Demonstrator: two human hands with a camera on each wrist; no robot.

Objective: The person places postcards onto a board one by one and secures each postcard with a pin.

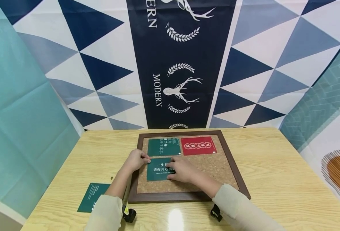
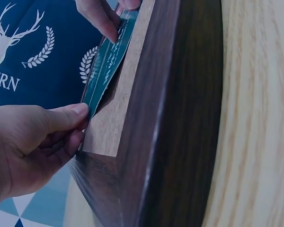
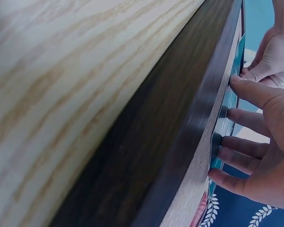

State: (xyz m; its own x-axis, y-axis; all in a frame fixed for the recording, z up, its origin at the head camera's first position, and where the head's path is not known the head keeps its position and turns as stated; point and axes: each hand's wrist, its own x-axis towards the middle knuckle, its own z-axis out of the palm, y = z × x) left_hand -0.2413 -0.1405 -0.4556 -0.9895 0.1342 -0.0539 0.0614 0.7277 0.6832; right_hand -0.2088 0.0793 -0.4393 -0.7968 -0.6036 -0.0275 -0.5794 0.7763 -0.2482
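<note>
A green card point(image 1: 157, 173) with white lettering lies on the cork board point(image 1: 199, 173), and part of it stands slightly off the cork in the left wrist view. My left hand point(image 1: 136, 160) pinches its upper left corner between thumb and forefinger, as the left wrist view point(image 2: 33, 142) shows. Over the card's right part is my right hand point(image 1: 184, 170), fingers spread and fingertips touching the card; it hides some lettering. Above, a second green card point(image 1: 158, 147) and a red card point(image 1: 199, 146) lie on the cork, each with a pin at its lower right corner.
A dark wooden frame point(image 1: 181, 196) borders the board on a light wood table point(image 1: 279, 179). Another green card point(image 1: 92, 195) lies left of it, partly behind the left sleeve. A small dark object point(image 1: 111, 178) sits nearby. Patterned cloth point(image 1: 100, 64) hangs behind.
</note>
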